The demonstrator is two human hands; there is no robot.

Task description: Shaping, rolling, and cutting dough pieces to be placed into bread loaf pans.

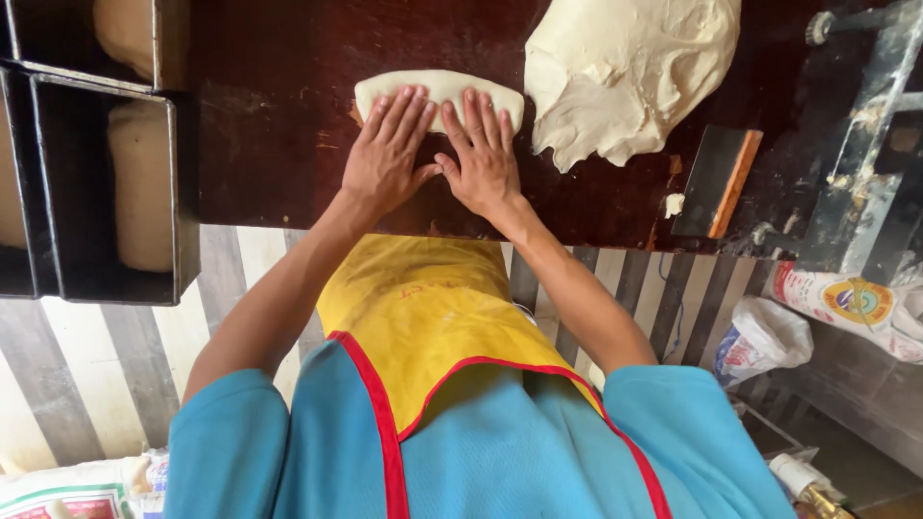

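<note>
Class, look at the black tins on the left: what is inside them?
Each black tin holds a pale dough piece. Tin walls and the frame edge hide parts of the dough, and the tin bottoms are covered.

Dough piece [439, 91] under my left hand [385, 159] and right hand [484, 159]: soft, matt, smooth skin. Big dough mass [625, 67]: same pale matt, torn ragged at the lower edge. Worktop [269, 125]: dark wood, worn, faint sheen, scuffed. Scraper [716, 183]: dull dark metal blade, bare wooden grip. Loaf tins [58, 192]: blackened matt metal. My apron [423, 308]: yellow cloth, red trim.
</note>
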